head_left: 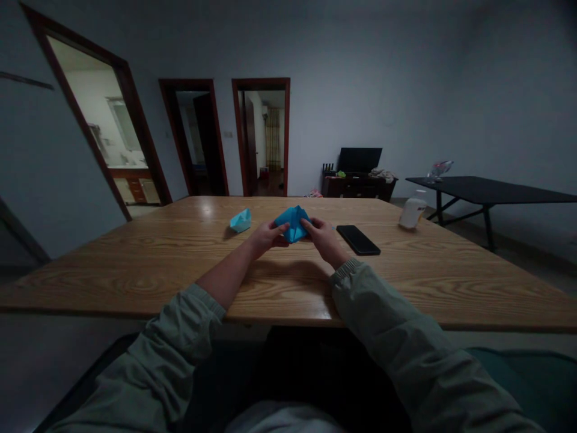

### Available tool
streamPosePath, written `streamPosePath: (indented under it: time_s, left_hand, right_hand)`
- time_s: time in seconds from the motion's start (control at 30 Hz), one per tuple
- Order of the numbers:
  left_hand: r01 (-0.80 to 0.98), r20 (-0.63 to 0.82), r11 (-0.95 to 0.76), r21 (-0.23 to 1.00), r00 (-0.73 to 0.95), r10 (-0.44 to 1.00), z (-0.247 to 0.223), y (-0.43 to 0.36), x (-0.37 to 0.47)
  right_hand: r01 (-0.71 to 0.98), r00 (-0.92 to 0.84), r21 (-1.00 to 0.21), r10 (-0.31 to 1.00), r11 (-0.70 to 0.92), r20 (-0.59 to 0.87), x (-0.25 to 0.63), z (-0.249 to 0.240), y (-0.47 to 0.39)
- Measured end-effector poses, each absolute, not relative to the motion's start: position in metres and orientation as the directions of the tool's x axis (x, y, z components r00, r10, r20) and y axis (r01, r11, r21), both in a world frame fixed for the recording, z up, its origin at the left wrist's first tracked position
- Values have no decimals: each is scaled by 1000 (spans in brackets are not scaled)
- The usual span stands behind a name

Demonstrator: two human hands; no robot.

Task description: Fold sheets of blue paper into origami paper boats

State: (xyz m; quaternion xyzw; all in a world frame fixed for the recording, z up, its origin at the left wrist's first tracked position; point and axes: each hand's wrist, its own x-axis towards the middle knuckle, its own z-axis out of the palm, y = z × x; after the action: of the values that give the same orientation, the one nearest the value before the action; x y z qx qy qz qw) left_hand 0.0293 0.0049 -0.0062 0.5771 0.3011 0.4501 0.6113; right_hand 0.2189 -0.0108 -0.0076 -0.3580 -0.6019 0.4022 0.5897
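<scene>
Between my two hands is a piece of folded blue paper [294, 224], raised a little above the wooden table [180, 264]. My left hand [269, 235] pinches its left side, thumb on the near face and fingers beneath. On the right side, my right hand [323, 236] grips the paper with the thumb pressed near its middle crease. The far ends of several fingers are hidden behind the paper. A light blue folded paper boat [240, 221] rests on the table to the left of my left hand.
A black phone [358, 240] lies right of my right hand. Farther right stands a white bottle [412, 210]. The table's near edge runs under my forearms. Beyond are a black table [491, 189], a television [359, 160] on a dark cabinet, and several doorways.
</scene>
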Motion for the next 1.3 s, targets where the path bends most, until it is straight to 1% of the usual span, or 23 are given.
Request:
streamPosePath:
  time_s: [0.1, 0.17, 0.23, 0.3, 0.37, 0.43, 0.5, 0.57, 0.7, 0.77, 0.83, 0.93, 1.03, 1.13, 1.2, 1.3]
  left_hand:
    - [-171, 185, -131, 977, 353, 917, -8, 7, 30]
    - [-131, 212, -181, 975, 283, 936, -9, 10, 31]
    - [-94, 226, -211, 973, 203, 953, -10, 13, 32]
    - [-83, 224, -214, 973, 144, 964, -10, 15, 33]
    - [-104, 218, -204, 973, 149, 965, -9, 14, 34]
    - [-131, 229, -204, 970, 222, 948, -8, 12, 35]
    - [-134, 267, -237, 962, 298, 916, -8, 10, 34]
    - [-109, 314, -295, 949, 332, 889, -9, 9, 34]
    - [-84, 388, -382, 920, 309, 868, -11, 12, 33]
    - [-86, 401, -394, 915, 299, 866, -13, 13, 35]
    - [-80, 418, -414, 907, 295, 859, -15, 13, 39]
    - [-28, 468, -478, 878, 263, 844, -17, 14, 46]
    - [86, 516, -534, 841, 169, 840, -17, 12, 51]
    - [199, 595, -597, 777, 74, 800, -15, 8, 51]
    - [257, 622, -612, 748, 52, 782, -12, 6, 49]
    - [326, 620, -594, 736, 29, 784, -9, 5, 43]
  right_hand:
    - [8, -80, -902, 899, 432, 430, 219, -10, -9]
    - [126, -44, -854, 862, 506, 504, 220, -12, -8]
    - [311, -18, -724, 765, 616, 643, 220, -14, -9]
    - [470, -98, -534, 643, 703, 760, 219, -14, -14]
    - [525, -236, -387, 567, 758, 789, 216, -15, -19]
    - [516, -308, -338, 538, 787, 785, 212, -15, -23]
    - [483, -319, -347, 531, 804, 785, 209, -15, -24]
    - [441, -305, -392, 545, 807, 781, 207, -16, -23]
    - [347, -280, -539, 633, 768, 722, 207, -17, -21]
    - [327, -272, -565, 648, 757, 711, 206, -19, -20]
    - [344, -244, -551, 639, 760, 729, 204, -21, -17]
    - [422, -165, -501, 607, 756, 777, 200, -23, -12]
    - [499, -110, -441, 560, 746, 821, 198, -23, -8]
    - [568, -93, -393, 530, 724, 843, 198, -22, -5]
    - [604, -77, -387, 535, 697, 842, 200, -21, -4]
    - [622, -41, -410, 552, 667, 833, 205, -19, -3]
